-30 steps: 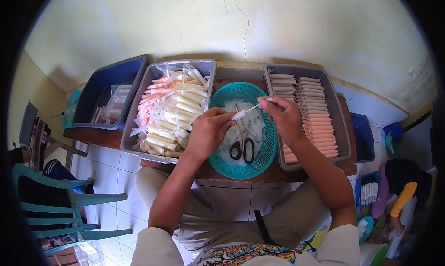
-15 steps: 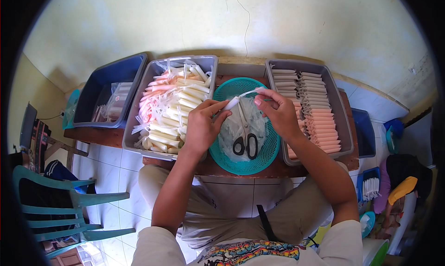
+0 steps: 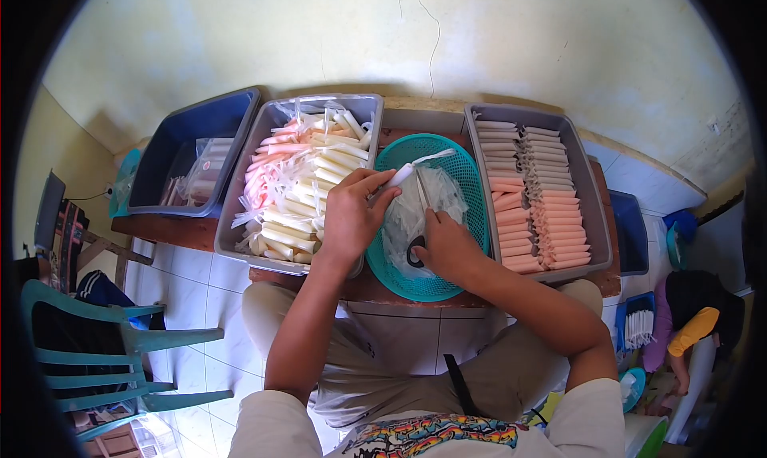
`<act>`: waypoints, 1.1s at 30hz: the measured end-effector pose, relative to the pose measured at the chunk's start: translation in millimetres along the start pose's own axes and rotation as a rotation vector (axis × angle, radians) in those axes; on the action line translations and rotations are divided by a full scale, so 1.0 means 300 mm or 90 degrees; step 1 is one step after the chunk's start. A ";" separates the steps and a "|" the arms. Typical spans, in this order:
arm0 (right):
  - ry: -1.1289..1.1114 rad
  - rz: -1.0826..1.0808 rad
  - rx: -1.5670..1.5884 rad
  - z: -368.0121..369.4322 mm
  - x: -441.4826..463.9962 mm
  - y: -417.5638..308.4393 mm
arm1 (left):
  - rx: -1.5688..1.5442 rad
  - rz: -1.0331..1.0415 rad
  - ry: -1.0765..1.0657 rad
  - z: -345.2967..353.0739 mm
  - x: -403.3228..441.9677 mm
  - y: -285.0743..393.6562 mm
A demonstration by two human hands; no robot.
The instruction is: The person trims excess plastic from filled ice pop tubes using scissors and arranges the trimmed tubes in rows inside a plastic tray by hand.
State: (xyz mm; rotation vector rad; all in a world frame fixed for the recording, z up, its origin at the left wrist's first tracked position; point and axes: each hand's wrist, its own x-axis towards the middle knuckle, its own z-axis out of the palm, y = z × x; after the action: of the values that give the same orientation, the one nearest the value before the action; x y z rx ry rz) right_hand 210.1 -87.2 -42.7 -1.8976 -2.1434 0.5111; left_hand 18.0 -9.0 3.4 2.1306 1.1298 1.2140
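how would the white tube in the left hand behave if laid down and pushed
The white tube looks rounded, so it may roll. Its body juts straight from the left hand, so it is probably firm. Its thin, wispy tail looks like plastic film and would likely flop.

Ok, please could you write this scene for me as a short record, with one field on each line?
Left grip: holds a white tube, its loose plastic end free
Right grip: at the scissors, partly covering them; how firmly, cannot tell
Centre: teal basket with plastic scraps beneath the scissors
Left grey tub: jumbled pink and pale yellow tubes
Right grey tub: pink and whitish tubes in two columns
Far right: another person's yellow sleeve
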 end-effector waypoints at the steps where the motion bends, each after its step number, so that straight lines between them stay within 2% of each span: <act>1: 0.000 0.000 0.000 -0.001 0.002 -0.008 | 0.000 -0.001 0.001 0.001 -0.001 -0.003; 7: -0.032 0.061 0.005 0.031 0.006 -0.028 | 0.000 0.006 -0.008 0.006 -0.004 -0.017; 10: -0.018 0.062 -0.004 0.085 0.012 -0.012 | 0.006 0.011 -0.010 0.008 -0.001 -0.010; 12: 0.078 0.007 -0.024 0.117 0.012 -0.006 | 0.003 0.013 -0.007 0.009 0.000 -0.008; 16: 0.060 0.014 -0.060 0.138 0.028 0.016 | 0.016 0.022 -0.001 0.008 -0.004 -0.010; 22: -0.009 0.080 0.061 0.042 0.029 0.025 | -0.006 0.003 -0.011 -0.004 -0.006 -0.008; 27: 0.059 -0.003 0.120 -0.026 -0.001 0.068 | 0.002 -0.002 0.028 -0.023 0.004 -0.012; 30: 0.001 0.012 0.183 -0.151 -0.037 0.032 | 0.003 0.011 0.049 -0.039 0.012 -0.024; 33: 0.009 -0.028 0.277 -0.182 -0.069 0.044 | 0.017 -0.006 0.075 -0.053 0.017 -0.033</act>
State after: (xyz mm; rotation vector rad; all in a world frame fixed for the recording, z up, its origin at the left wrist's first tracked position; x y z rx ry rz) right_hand 246.5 -100.6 2.8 -1.6044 -1.8675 0.8697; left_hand 1.5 0.4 7.2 2.0949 1.2112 1.3430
